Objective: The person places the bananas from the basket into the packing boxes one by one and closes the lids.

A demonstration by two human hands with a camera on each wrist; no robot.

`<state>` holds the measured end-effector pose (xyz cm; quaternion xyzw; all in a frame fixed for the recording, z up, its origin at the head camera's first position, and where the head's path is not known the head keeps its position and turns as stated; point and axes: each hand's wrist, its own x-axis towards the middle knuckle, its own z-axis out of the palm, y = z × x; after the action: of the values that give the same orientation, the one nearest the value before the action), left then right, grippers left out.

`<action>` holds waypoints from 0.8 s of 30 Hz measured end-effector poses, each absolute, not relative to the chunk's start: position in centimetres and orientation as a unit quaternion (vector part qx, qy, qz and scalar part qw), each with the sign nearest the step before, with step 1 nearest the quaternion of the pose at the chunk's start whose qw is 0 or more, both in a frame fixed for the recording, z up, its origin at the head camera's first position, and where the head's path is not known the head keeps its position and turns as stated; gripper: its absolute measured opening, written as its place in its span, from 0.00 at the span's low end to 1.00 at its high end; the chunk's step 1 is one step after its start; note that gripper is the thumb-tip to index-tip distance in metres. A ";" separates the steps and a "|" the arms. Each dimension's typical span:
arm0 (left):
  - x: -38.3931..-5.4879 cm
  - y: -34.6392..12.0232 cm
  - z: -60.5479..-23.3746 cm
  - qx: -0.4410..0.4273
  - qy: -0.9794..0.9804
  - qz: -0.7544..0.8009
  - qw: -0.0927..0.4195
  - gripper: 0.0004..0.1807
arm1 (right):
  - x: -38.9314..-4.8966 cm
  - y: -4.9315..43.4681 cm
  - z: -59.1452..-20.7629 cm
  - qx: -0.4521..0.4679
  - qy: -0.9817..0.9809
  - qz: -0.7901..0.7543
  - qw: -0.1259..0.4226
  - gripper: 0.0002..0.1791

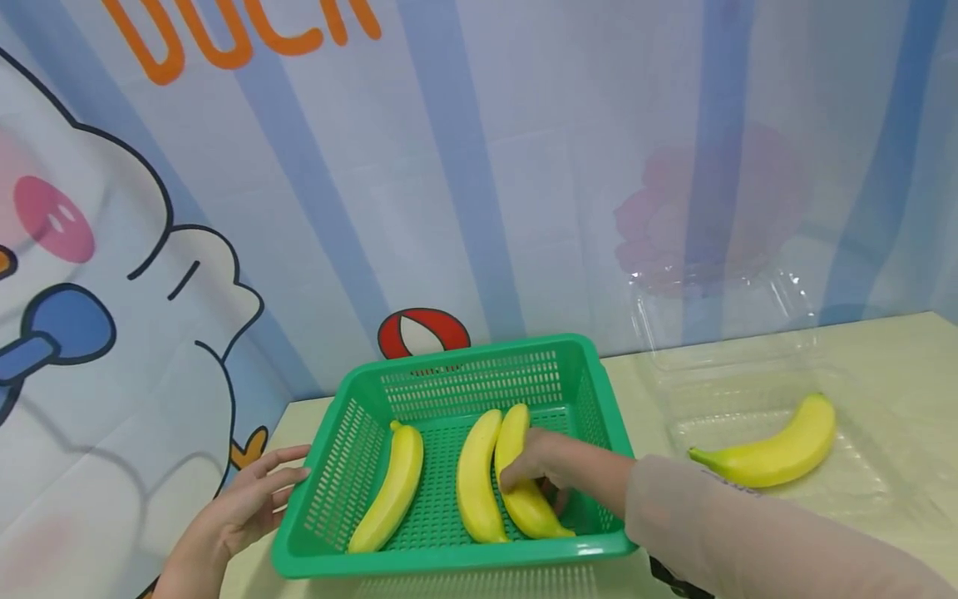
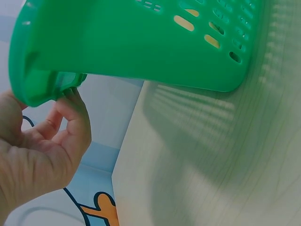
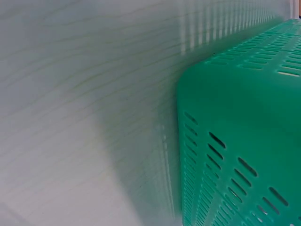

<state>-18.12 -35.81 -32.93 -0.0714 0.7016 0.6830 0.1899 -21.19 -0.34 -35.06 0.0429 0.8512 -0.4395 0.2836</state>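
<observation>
Possibly the middle banana gets nudged, since the right hand, fingers curled round the rightmost banana in the green basket, sits close beside it; left hand's fingers pinch the rim.

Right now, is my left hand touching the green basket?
Touching. The left wrist view shows it: your left hand has fingers curled up against the green basket, under its rim.
</observation>
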 end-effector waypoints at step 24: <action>-18.2 -36.0 -33.1 -0.072 0.698 0.686 0.194 0.12 | -20.9 -0.1 -34.7 -0.004 0.843 -0.436 0.313 0.23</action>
<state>-18.25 -35.98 -33.05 -0.0722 0.6977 0.6857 0.1944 -20.88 -0.10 -34.66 -0.0035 0.8434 -0.4364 0.3134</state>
